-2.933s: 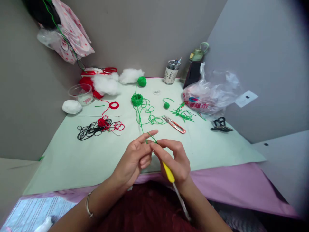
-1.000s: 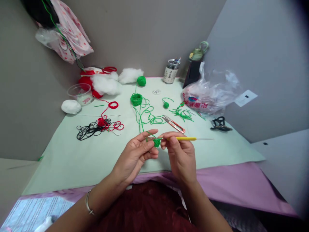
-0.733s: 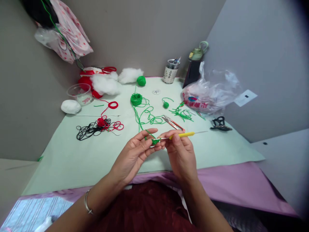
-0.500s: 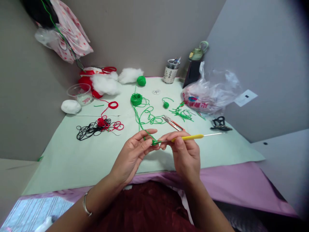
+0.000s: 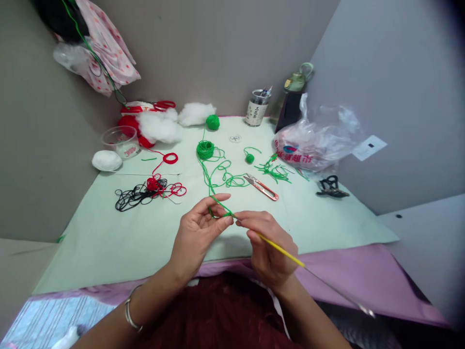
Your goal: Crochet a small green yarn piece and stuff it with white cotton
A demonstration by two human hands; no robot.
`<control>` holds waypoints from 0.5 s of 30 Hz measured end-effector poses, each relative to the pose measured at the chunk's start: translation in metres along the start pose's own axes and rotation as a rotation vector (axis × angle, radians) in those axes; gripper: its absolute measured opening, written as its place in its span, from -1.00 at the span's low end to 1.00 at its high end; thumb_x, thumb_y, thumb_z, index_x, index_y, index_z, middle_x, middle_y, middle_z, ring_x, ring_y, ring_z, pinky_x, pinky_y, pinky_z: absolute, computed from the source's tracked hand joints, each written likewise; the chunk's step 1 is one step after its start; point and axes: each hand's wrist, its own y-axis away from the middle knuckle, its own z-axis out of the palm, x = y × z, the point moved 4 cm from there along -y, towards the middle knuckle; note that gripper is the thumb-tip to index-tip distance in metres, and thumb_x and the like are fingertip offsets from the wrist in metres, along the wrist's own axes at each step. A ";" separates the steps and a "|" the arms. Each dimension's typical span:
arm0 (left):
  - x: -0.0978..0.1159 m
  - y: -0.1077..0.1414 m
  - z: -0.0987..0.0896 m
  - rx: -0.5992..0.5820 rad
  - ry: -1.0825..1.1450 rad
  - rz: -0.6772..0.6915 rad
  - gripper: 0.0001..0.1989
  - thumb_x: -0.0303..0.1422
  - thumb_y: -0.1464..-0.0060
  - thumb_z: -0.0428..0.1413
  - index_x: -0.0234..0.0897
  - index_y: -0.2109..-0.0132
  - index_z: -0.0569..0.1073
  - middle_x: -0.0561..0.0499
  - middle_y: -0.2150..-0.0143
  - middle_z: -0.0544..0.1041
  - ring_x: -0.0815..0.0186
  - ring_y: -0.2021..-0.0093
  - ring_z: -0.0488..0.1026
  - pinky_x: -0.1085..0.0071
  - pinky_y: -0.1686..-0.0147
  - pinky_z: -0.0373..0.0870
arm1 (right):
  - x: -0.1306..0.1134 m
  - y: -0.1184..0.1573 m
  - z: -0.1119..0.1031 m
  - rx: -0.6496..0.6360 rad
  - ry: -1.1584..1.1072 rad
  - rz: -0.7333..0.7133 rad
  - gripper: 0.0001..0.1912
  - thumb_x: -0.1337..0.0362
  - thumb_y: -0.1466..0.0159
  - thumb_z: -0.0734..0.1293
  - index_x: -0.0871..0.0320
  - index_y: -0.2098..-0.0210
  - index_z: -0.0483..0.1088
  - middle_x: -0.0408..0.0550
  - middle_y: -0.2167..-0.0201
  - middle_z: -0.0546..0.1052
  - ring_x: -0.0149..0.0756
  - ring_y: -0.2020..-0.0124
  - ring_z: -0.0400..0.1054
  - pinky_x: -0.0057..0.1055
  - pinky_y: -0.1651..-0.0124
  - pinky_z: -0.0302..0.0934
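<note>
Between thumb and fingers, my left hand (image 5: 201,228) pinches green yarn (image 5: 221,205), a strand of which runs over its fingers from the loose coil (image 5: 206,150) on the table. My right hand (image 5: 272,245) is closed round a crochet hook (image 5: 281,249) with a yellow grip. The hook's tip meets the yarn at my left fingertips; its long metal end slants down to the right. Most of the small piece of work is hidden by my fingers. Thread snips (image 5: 263,188) with orange handles lie just beyond my right hand.
Red and black yarn (image 5: 136,194) lies tangled at the left, near a clear plastic cup (image 5: 121,142) and white stuffing (image 5: 158,126). Green scraps (image 5: 275,170), a plastic bag (image 5: 316,140) and a black clip-like object (image 5: 331,186) are at the right. A pen holder (image 5: 257,107) stands behind.
My right hand has turned and lowered, so the hook's rear end swung from pointing right to pointing down and right. The snips show more fully. My left hand shifted slightly left.
</note>
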 end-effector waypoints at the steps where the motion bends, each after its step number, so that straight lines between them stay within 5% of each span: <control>1: 0.000 0.000 0.001 -0.011 0.013 -0.015 -0.62 -0.37 -0.02 0.45 -0.12 -0.02 0.68 0.11 0.30 0.52 0.44 0.25 0.48 0.55 0.16 0.43 | 0.000 0.001 0.000 0.002 -0.007 0.000 -0.79 0.42 -0.47 0.25 0.14 0.02 0.51 0.06 0.20 0.68 -0.22 0.14 0.62 -0.30 0.15 0.51; 6: -0.001 0.000 0.004 -0.065 0.072 -0.067 -0.62 -0.37 -0.06 0.43 -0.10 -0.05 0.66 0.15 0.33 0.53 0.46 0.28 0.51 0.54 0.14 0.43 | 0.004 0.001 -0.001 0.006 -0.080 0.118 -0.75 0.44 -0.47 0.23 0.09 0.01 0.50 -0.01 0.21 0.68 -0.23 0.14 0.60 -0.27 0.11 0.51; 11: -0.004 0.002 0.005 -0.068 0.078 -0.080 -0.62 -0.37 -0.06 0.43 -0.13 -0.05 0.66 0.15 0.34 0.51 0.48 0.30 0.50 0.55 0.17 0.43 | 0.001 0.004 0.004 -0.030 0.126 -0.036 -0.76 0.45 -0.45 0.27 0.13 -0.02 0.51 0.07 0.20 0.67 -0.23 0.17 0.59 -0.33 0.17 0.51; 15: -0.007 0.005 0.009 -0.104 0.125 -0.126 -0.53 -0.37 -0.07 0.43 -0.17 -0.15 0.61 0.16 0.38 0.50 0.53 0.46 0.37 0.60 0.42 0.33 | 0.006 0.014 0.011 -0.054 0.278 -0.087 -0.61 0.47 -0.40 0.35 0.06 -0.17 0.50 0.08 0.11 0.65 -0.22 0.14 0.57 -0.32 0.15 0.52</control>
